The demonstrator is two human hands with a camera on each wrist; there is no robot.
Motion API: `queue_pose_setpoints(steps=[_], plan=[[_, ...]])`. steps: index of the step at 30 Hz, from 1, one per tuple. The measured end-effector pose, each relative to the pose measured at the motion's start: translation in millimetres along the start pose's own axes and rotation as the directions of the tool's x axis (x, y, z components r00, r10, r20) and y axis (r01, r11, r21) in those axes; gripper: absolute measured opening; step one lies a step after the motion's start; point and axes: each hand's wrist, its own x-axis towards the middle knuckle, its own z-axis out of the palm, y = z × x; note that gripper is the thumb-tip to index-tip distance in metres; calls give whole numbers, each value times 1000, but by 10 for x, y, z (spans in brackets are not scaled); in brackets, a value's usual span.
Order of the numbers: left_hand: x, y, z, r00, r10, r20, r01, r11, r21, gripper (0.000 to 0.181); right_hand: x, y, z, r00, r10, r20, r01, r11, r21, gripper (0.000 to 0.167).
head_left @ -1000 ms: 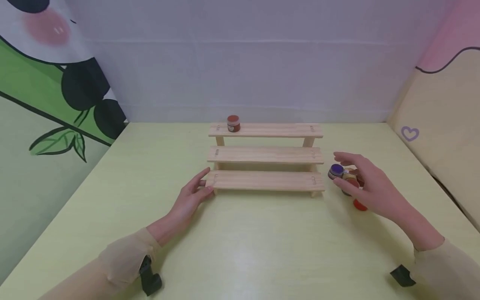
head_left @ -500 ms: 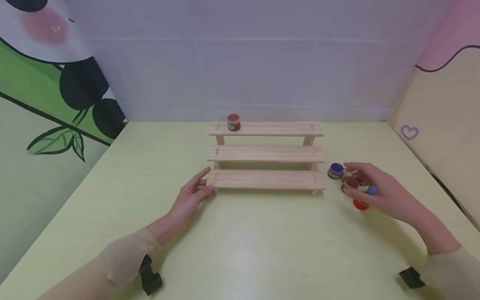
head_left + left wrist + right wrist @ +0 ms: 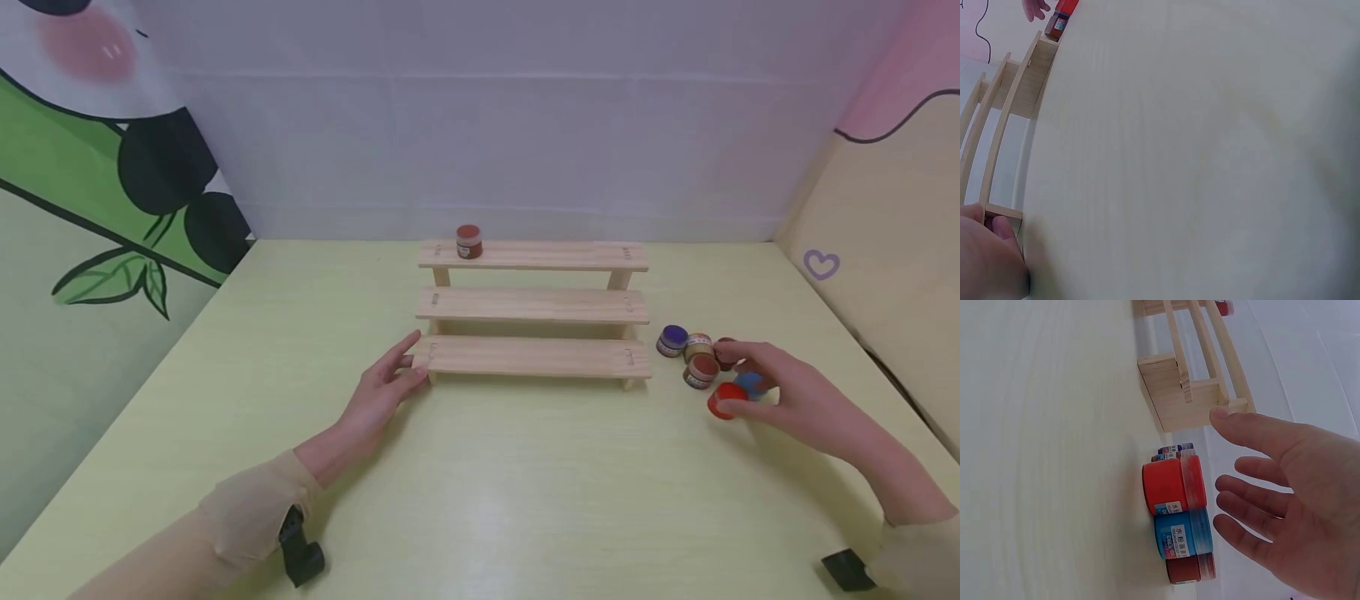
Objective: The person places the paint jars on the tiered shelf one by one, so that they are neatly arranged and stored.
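A three-tier wooden rack (image 3: 532, 358) stands mid-table. My left hand (image 3: 372, 408) holds the left end of its lowest shelf, thumb in front and fingers at the side; part of this grip shows in the left wrist view. On the top shelf, towards the left, sits a reddish-brown paint jar (image 3: 468, 242). My right hand (image 3: 806, 404) hovers over a cluster of paint jars, fingers loosely bent. Nearest it are a red jar (image 3: 1165, 486) and a blue jar (image 3: 1175, 536), apart from the fingers in the right wrist view. A dark red jar (image 3: 1183, 569) lies beyond the blue one.
To the left in the cluster stand a purple-lidded jar (image 3: 672, 340), a tan jar (image 3: 698, 346) and a brown jar (image 3: 701, 373). The pale table (image 3: 480, 492) meets a plain back wall (image 3: 525, 150). Printed panels rise at both sides.
My right hand has moved right and towards me, from over the purple-lidded and brown jars to over the red and blue ones. My left hand stays at the rack.
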Motion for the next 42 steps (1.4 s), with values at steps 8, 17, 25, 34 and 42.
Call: queue_pose_setpoints(steps=[8,17,25,34,42], plan=[[26,27,-8,1000,-9,-1,9,1000,-24,60,-75,124,24,999,-13,-44,12,1000,-23,62],[42,61,-24,999,-25,20,27,998,-62,62,-111,206,56,998,39,-47,-41,998,-49,51],[46,57,-36,999,-25,24,26,998,-63,61,-135,228,69,998,63,-25,-64,998,-18,42],[64,55,-41,1000,-24,20,25,995,-96,61,-90,242,89,997,47,-60,-51,997,-55,37],[71,26,-51,999,-3,53,9,994,-107,66,-116,204,58,998,-6,-70,1,998,-68,35]])
